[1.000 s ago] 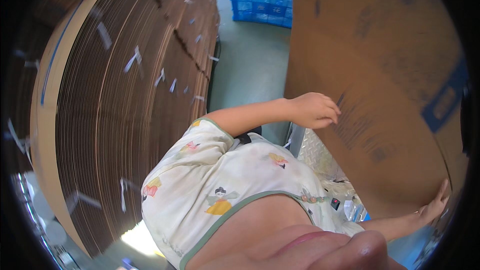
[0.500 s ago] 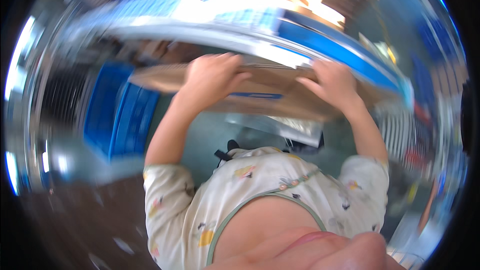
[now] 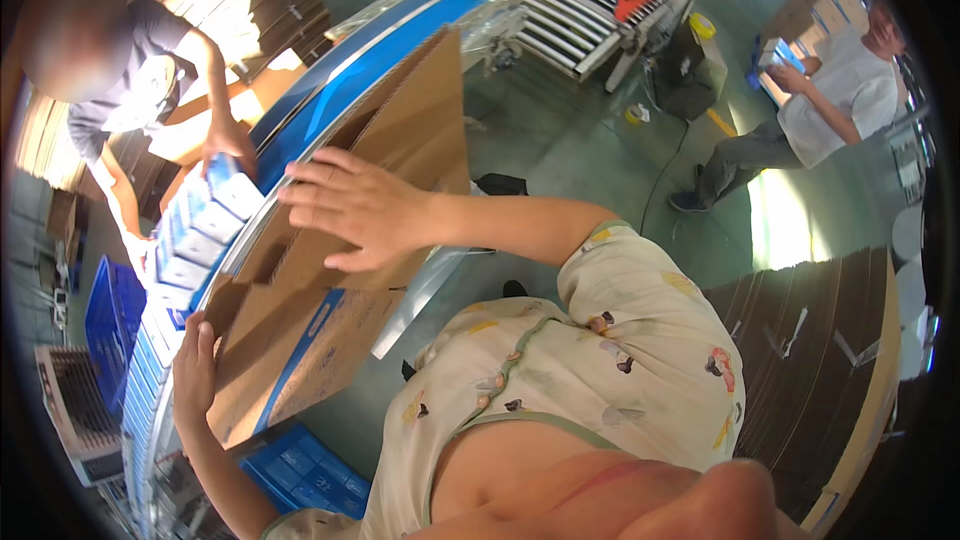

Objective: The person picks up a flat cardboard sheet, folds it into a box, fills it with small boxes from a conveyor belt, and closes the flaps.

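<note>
A brown flattened cardboard box [image 3: 330, 340] with a blue printed mark stands tilted in front of me, along the edge of a conveyor. My left hand [image 3: 195, 365] grips its near-left end, with the thumb side partly hidden. Higher up, my right hand [image 3: 360, 210] lies with spread fingers over the box's upper edge and flap. Beyond that edge, several small white-and-blue boxes [image 3: 200, 235] stand in a row on the conveyor, where a co-worker's hands [image 3: 228, 135] touch them.
The conveyor [image 3: 335, 90] has a blue surface. A roller table [image 3: 570, 25] with orange-red parts stands at the far side. Blue crates [image 3: 305, 475] sit low at left. Stacked flat cardboard [image 3: 810, 340] is at my right. Another person [image 3: 835, 90] stands holding a small box.
My view has swung round, and the cardboard now slants up to the right instead of lying across. My right hand has loosened from gripping its edge to spread fingers.
</note>
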Demonstrator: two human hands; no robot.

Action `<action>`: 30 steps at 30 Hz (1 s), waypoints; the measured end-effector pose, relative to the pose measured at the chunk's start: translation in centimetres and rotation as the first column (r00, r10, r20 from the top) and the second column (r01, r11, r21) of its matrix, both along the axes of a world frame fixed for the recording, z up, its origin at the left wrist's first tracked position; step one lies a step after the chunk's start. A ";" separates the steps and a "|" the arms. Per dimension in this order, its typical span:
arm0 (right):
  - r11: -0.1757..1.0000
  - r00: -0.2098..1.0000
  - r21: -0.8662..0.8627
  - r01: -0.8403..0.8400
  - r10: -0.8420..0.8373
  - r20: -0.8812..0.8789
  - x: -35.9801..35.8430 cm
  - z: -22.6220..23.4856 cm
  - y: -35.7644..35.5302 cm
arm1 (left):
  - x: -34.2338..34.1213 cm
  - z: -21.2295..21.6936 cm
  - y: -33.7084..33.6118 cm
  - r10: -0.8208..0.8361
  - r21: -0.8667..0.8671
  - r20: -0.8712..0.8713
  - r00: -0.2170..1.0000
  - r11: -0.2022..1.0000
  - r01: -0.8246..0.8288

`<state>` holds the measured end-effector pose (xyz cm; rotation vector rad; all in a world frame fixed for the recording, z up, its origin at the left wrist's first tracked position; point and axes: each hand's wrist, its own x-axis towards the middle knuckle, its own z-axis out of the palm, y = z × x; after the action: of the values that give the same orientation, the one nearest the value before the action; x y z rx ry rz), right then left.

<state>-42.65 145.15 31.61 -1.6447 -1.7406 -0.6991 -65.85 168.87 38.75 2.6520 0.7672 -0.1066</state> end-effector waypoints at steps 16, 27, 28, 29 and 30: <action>0.815 0.679 0.095 -0.571 0.535 -0.502 1.9 4.0 -8.3 | -7.2 1.8 5.2 0.186 -0.395 0.244 0.952 0.915 -0.077; 0.679 0.757 -0.387 -0.624 0.401 -0.517 -3.5 4.6 -0.5 | -5.5 -8.7 2.9 0.694 -0.754 0.627 0.354 0.655 0.052; 0.673 0.759 -0.404 -0.620 0.384 -0.525 -2.7 4.9 -0.1 | -3.8 -9.4 4.0 0.556 -0.645 0.724 0.409 0.756 0.112; 0.668 0.721 -0.377 -0.642 0.358 -0.594 -2.8 4.4 0.3 | -2.9 -9.8 4.2 0.539 -0.636 0.751 0.381 0.746 0.198; 0.602 0.675 -0.373 -0.706 0.411 -0.613 -2.9 3.7 1.0 | -1.7 -9.9 4.1 0.518 -0.617 0.780 0.351 0.731 0.291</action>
<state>-45.56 146.18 35.35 -1.2727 -2.0365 0.5944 -67.58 172.97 28.89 1.4409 0.3526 0.9622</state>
